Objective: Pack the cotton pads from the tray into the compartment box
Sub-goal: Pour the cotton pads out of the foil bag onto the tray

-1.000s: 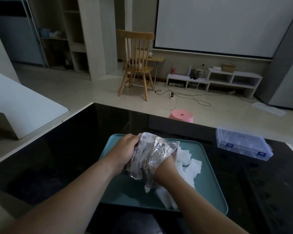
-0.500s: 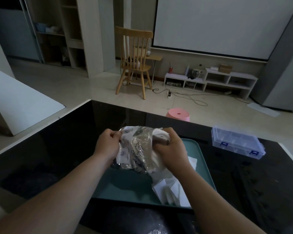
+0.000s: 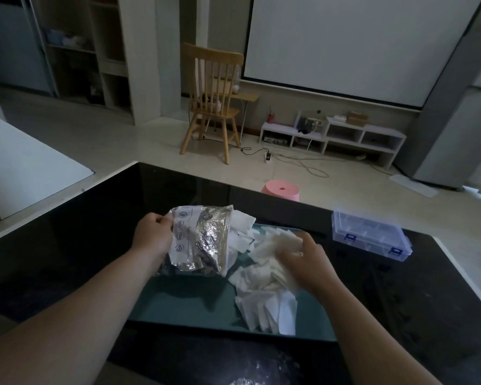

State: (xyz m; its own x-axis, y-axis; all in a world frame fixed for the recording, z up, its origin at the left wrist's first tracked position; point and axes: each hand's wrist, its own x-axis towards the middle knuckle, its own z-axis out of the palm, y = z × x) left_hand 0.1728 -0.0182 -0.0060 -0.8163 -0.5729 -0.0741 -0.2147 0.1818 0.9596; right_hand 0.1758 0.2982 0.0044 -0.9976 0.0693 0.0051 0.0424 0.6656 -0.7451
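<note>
A: Cotton pads [image 3: 267,290]: loose heap on the right half of the teal tray [image 3: 178,307], the nearest ones fanned out by its front rim. The tray sits on the dark worktop [image 3: 67,245].
B: Hands?
A: The right hand [image 3: 308,262] has its fingers curled round a bunch of pads on top of the heap. It's blurred, so I can't tell how firm the grip is. The left hand [image 3: 153,236] pinches the edge of a crumpled foil bag [image 3: 203,240], held up over the tray's far-left part. The bag's mouth faces right, with a few pads poking out.
B: Which step?
A: My read: emptying the bag onto the tray. Packing hasn't started.
B: Box?
A: The compartment box [image 3: 370,234] is on the worktop at far right, well apart from the tray. Clear plastic, blue latches facing the person. The lid looks down and I see no pads inside.
B: Next move?
A: Judgement: get the last pads out, then put the bag down off the tray to free the left hand. After that, pull the box closer and pop both latches, likely a two-handed job. The pads are thin and soft and will clump, so pinch small stacks per compartment, not fistfuls.
B: Anything behind?
A: A pink stool [image 3: 281,190] on the floor just past the worktop's far edge, and a wooden chair [image 3: 214,101] further back. Neither is in play.
</note>
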